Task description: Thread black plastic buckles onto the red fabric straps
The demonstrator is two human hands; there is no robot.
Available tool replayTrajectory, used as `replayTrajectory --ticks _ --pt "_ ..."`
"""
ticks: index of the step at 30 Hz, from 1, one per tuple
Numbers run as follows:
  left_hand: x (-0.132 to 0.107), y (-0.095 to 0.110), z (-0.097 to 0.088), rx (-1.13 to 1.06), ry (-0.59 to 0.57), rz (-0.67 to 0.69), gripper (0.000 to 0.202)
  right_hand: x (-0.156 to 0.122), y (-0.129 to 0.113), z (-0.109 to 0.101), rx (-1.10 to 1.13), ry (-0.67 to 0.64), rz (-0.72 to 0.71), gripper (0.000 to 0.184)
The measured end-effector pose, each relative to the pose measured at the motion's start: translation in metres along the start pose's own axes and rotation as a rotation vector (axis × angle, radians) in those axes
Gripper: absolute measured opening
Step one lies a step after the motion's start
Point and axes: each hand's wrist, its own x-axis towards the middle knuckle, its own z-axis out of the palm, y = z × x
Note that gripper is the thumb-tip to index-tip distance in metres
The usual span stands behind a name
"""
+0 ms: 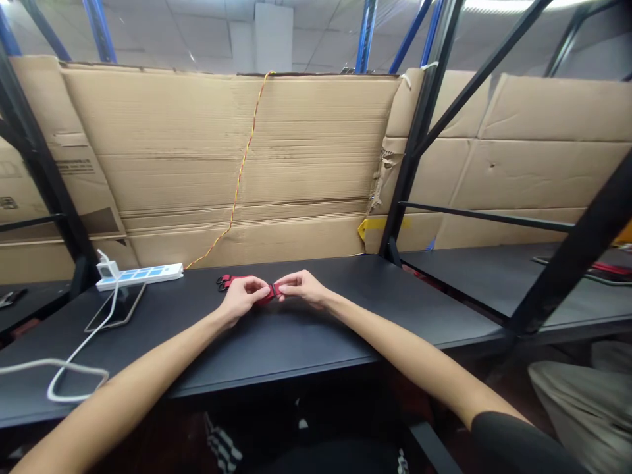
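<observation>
Both hands meet over the black table (316, 342) on a short folded red strap (264, 299). My left hand (239, 298) pinches its left part between thumb and fingers. At the right end, my right hand (307, 289) pinches the strap too. A small black band or buckle (273, 289) crosses the strap between my fingertips; its exact form is too small to make out. Just beyond my left hand lie more red straps with black ring-like fittings (223, 283), partly hidden by that hand.
On the left a white power strip (158, 271) holds a plugged charger (107, 268); its white cable (74, 359) loops over the table. A phone-like flat device (118, 306) lies beside it. Cardboard (247, 145) walls the back. A black rack post (407, 164) stands right.
</observation>
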Motion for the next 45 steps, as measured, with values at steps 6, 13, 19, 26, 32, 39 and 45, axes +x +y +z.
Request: replayTrajectory --ticks 6,13,19,26,32,39,45 --pt "-0.001 0.002 0.002 -0.061 -0.022 -0.044 0.031 -0.002 -0.001 0.001 0.008 -0.041 0.018 0.039" --pt "-0.004 0.006 0.004 -0.009 0.067 -0.045 0.025 -0.001 -0.002 0.006 -0.141 0.05 -0.026 0.039" --pt "-0.006 0.01 0.004 0.018 0.108 -0.056 0.026 -0.001 -0.001 0.006 -0.138 0.036 -0.029 0.042" --pt "-0.004 0.006 0.003 0.052 0.095 -0.034 0.029 -0.002 -0.005 0.01 -0.047 0.026 -0.01 0.038" --pt "-0.005 0.008 0.006 0.208 0.077 0.16 0.04 -0.001 -0.003 0.01 0.025 0.041 0.034 0.039" --pt "-0.009 0.021 0.002 0.577 0.006 0.311 0.031 0.003 -0.003 0.0 -0.022 0.061 0.035 0.031" --pt "-0.001 0.018 -0.019 0.855 -0.02 0.29 0.026 0.009 0.0 -0.018 -0.14 0.191 0.041 0.022"
